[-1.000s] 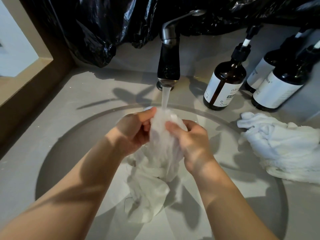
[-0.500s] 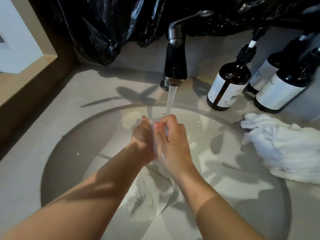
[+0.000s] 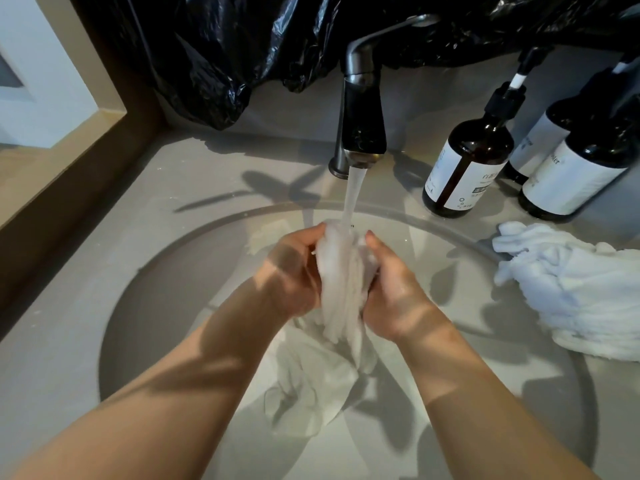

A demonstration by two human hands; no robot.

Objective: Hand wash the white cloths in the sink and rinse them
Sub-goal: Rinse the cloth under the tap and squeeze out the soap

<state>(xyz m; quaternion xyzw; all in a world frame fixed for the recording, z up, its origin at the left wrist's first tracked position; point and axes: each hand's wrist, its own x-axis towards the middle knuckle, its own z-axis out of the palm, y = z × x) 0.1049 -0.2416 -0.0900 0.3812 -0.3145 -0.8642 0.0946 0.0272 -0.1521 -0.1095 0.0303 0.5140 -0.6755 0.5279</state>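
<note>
1. The white cloth [image 3: 341, 278] is gathered into an upright wad directly under the water stream [image 3: 354, 192], above the middle of the sink [image 3: 162, 306]. Its loose tail hangs down and lies crumpled on the basin floor
2. It looks thin, limp and soaked through. I judge it soft, with no stiffness of its own, heavier wet than dry, and prone to sag and drip. It may be slick if soap is in it, though no suds are plain to see
3. The bunched upper part is the sensible place to hold, squeezed from opposite sides, because a single corner would let the wet weight stretch and slide away
4. The left hand [image 3: 294, 271] grips the wad from one side with its thumb up near the top. The right hand [image 3: 391, 289] clamps it from the other with curled fingers, so the hands are close together with the cloth between them
5. The faucet [image 3: 363, 116] is running, and the water lands on top of the wad
6. A white towel heap [image 3: 571, 292] lies on the counter [image 3: 104, 237] to the right, overlapping the basin rim. It looks thicker, so it probably holds more water
7. Brown pump bottles [image 3: 467, 168] stand behind the heap, and a black plastic bag [image 3: 242, 46] hangs behind the faucet
</note>
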